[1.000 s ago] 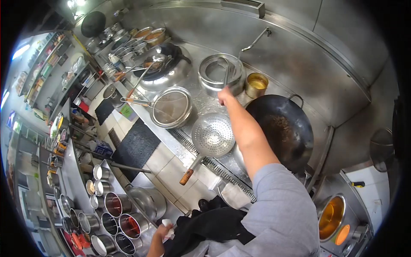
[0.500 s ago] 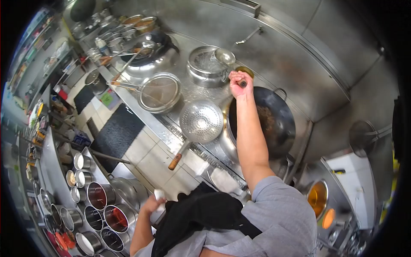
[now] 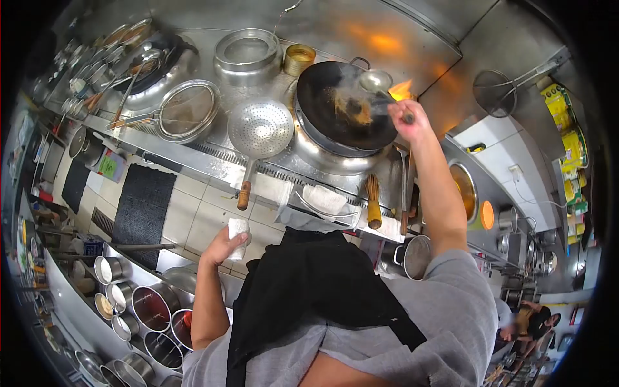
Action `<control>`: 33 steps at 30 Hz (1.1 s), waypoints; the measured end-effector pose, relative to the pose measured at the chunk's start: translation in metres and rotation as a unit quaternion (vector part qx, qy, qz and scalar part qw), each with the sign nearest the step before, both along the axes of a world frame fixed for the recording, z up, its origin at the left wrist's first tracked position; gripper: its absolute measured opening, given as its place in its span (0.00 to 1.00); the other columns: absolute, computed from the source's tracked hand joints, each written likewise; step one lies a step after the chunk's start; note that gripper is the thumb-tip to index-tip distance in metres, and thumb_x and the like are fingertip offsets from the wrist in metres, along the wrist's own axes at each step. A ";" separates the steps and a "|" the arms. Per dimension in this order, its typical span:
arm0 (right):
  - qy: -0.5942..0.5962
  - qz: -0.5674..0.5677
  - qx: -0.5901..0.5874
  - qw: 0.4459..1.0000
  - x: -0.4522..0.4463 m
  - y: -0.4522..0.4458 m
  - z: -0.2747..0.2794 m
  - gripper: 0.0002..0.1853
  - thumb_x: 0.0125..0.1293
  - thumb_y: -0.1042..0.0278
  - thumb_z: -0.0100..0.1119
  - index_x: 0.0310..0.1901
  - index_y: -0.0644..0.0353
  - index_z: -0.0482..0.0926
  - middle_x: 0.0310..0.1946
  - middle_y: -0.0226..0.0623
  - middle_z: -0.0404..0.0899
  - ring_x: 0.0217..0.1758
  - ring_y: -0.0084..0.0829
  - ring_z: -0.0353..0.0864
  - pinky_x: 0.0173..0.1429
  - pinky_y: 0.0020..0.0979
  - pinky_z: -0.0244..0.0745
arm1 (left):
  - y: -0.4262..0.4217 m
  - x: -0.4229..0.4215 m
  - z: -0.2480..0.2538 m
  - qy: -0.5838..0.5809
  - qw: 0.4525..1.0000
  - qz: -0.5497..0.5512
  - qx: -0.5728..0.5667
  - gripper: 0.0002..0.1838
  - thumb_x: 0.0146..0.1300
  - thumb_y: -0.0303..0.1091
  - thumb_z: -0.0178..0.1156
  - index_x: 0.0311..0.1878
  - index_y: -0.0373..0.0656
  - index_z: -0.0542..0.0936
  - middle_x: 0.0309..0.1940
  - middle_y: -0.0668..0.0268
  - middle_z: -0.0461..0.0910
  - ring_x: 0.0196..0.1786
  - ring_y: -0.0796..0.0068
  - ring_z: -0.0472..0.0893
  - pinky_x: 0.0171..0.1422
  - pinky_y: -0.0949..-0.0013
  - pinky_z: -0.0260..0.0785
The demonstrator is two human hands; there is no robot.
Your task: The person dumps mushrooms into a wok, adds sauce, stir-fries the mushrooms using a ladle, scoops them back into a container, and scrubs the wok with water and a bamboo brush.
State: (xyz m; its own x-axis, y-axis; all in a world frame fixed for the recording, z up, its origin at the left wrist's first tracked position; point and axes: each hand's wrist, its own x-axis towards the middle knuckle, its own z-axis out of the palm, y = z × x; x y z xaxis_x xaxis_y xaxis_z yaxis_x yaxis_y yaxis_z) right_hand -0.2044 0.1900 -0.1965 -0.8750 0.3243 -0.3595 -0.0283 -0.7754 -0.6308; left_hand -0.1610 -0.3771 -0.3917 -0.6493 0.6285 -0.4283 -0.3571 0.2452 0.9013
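Observation:
My right hand (image 3: 411, 121) is closed around the handle of a metal ladle (image 3: 375, 80), whose bowl hangs over the far right side of a black wok (image 3: 316, 90). Brown residue marks the wok's bottom, and haze hangs above it. Orange flame (image 3: 401, 89) shows at the wok's right rim, beside the ladle. My left hand (image 3: 224, 246) grips a folded white cloth (image 3: 238, 237) low in front of the counter, left of my black apron. A perforated skimmer (image 3: 260, 129) with a wooden handle lies on the counter left of the wok.
A metal pot (image 3: 247, 57) and a golden tin (image 3: 299, 60) stand behind the skimmer. A mesh strainer (image 3: 188, 111) lies further left. A bamboo brush (image 3: 373, 205) rests at the front edge. Sauce containers (image 3: 155, 306) stand at lower left. People (image 3: 536, 319) are at far right.
The ladle has moved right, from the metal pot to over the wok. Flame now shows at the wok's rim. The camera view has shifted right; the left hand still holds the cloth.

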 end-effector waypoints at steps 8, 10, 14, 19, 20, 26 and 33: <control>-0.055 0.015 -0.145 0.988 0.138 -0.072 -0.017 0.06 0.63 0.77 0.51 0.31 0.68 0.66 0.27 0.35 0.68 0.22 0.18 0.70 0.22 0.18 0.69 | -0.030 -0.003 0.013 -0.032 0.999 0.004 -0.008 0.30 0.63 0.53 0.63 0.56 0.36 0.73 0.43 0.65 0.78 0.43 0.76 0.75 0.46 0.69 0.70; 0.003 0.024 -0.225 0.974 0.148 -0.073 -0.034 0.06 0.63 0.76 0.51 0.33 0.69 0.66 0.28 0.35 0.68 0.22 0.18 0.71 0.21 0.19 0.69 | -0.028 -0.010 0.021 -0.038 0.999 -0.011 -0.029 0.31 0.63 0.54 0.64 0.56 0.37 0.74 0.42 0.66 0.78 0.42 0.76 0.75 0.45 0.69 0.70; 0.088 0.012 -0.282 0.955 0.146 -0.062 -0.122 0.07 0.63 0.76 0.52 0.39 0.66 0.66 0.29 0.37 0.70 0.21 0.16 0.70 0.20 0.18 0.67 | -0.028 -0.027 0.026 -0.017 0.992 -0.081 -0.093 0.31 0.61 0.55 0.65 0.55 0.37 0.74 0.41 0.66 0.78 0.41 0.76 0.75 0.45 0.69 0.70; -0.047 0.000 -0.091 0.995 0.122 -0.102 -0.084 0.14 0.63 0.77 0.53 0.47 0.51 0.66 0.29 0.37 0.71 0.19 0.20 0.66 0.19 0.20 0.62 | -0.054 -0.030 0.010 -0.037 0.993 -0.024 -0.108 0.29 0.61 0.54 0.65 0.53 0.38 0.75 0.40 0.67 0.78 0.41 0.75 0.75 0.45 0.68 0.70; -0.036 0.020 -0.116 0.992 0.118 -0.078 -0.085 0.15 0.63 0.78 0.53 0.48 0.51 0.66 0.29 0.37 0.71 0.19 0.20 0.66 0.19 0.21 0.62 | -0.060 -0.028 0.002 -0.053 0.992 0.003 -0.115 0.28 0.61 0.53 0.65 0.53 0.39 0.75 0.40 0.67 0.78 0.41 0.75 0.75 0.45 0.68 0.69; -0.302 0.147 0.614 0.714 0.072 -0.045 -0.094 0.45 0.62 0.72 0.52 0.77 0.52 0.39 0.38 0.58 0.80 0.31 0.43 0.83 0.33 0.42 0.77 | -0.098 -0.001 -0.051 -0.008 0.970 0.040 -0.241 0.19 0.62 0.46 0.65 0.47 0.42 0.78 0.37 0.69 0.79 0.37 0.75 0.75 0.41 0.66 0.69; -0.201 0.132 0.631 0.738 -0.136 -0.065 -0.061 0.47 0.61 0.72 0.52 0.77 0.48 0.36 0.35 0.57 0.81 0.24 0.44 0.82 0.33 0.43 0.79 | -0.073 0.052 -0.042 -0.132 0.957 0.161 -0.201 0.15 0.64 0.43 0.64 0.46 0.43 0.79 0.33 0.69 0.79 0.34 0.75 0.77 0.39 0.66 0.69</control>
State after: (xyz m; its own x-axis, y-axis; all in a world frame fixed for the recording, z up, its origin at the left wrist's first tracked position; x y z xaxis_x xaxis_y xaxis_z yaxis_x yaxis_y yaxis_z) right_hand -0.3407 0.1249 -0.2575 -0.8729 0.4595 -0.1639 0.4037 0.4918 -0.7715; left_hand -0.1087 -0.4500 -0.4341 -0.6166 0.1636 -0.7701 -0.6754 0.3926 0.6242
